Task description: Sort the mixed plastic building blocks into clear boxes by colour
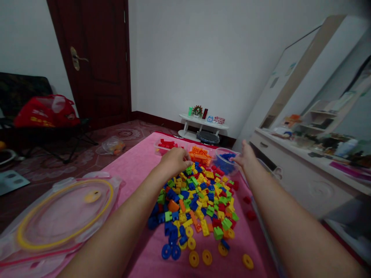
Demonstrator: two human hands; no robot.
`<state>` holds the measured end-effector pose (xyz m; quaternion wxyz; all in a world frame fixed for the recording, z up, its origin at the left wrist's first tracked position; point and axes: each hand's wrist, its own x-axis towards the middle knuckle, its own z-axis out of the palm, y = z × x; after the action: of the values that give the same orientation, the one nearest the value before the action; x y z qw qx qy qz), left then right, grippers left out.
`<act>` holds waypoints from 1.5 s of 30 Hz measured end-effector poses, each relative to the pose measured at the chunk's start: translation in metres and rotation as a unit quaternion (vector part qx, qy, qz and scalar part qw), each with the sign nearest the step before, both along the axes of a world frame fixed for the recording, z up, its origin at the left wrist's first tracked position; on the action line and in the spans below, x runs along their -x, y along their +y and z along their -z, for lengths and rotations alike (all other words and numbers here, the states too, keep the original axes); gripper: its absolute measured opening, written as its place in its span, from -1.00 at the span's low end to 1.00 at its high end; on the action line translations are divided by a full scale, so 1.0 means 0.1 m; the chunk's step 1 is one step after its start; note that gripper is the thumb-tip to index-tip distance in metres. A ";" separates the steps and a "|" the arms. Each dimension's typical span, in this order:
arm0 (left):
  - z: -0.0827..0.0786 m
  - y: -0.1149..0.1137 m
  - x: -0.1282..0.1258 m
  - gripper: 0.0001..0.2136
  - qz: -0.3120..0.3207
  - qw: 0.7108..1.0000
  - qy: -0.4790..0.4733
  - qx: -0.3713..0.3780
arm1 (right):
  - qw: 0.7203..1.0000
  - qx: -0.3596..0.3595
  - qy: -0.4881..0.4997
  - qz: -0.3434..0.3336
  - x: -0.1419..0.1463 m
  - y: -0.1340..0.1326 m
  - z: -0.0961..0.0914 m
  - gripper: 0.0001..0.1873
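A heap of small toy bricks [199, 200] in blue, yellow, green, red and orange lies on a pink cloth [136, 170]. My left hand [174, 160] reaches over the far end of the heap, fingers curled, beside a pile of orange bricks [199, 154]; whether it holds a brick is hidden. My right hand [245, 156] is stretched out at the rim of a clear bowl of blue bricks [224, 159], fingers pointing toward it. A container of red bricks [165, 144] sits beyond my left hand.
A clear plastic bag with a yellow ring [63, 212] lies at the left. Yellow and blue wheels [199, 256] lie near me. A white dresser [304, 173] stands right; a small white shelf [203, 123], dark door [98, 58] and red bag [46, 112] are behind.
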<state>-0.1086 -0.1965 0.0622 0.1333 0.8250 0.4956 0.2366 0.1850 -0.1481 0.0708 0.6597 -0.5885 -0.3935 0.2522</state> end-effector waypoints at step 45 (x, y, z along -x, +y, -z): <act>0.20 0.16 0.08 -0.80 0.041 0.997 0.068 0.006 | 0.878 0.106 -0.315 -0.344 1.48 -1.27 0.62 -0.91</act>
<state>-0.1163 -0.1802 0.0423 0.1140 0.8581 0.4705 0.1714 0.0365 -0.2751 0.0090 0.3060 -0.5308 -0.7289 0.3055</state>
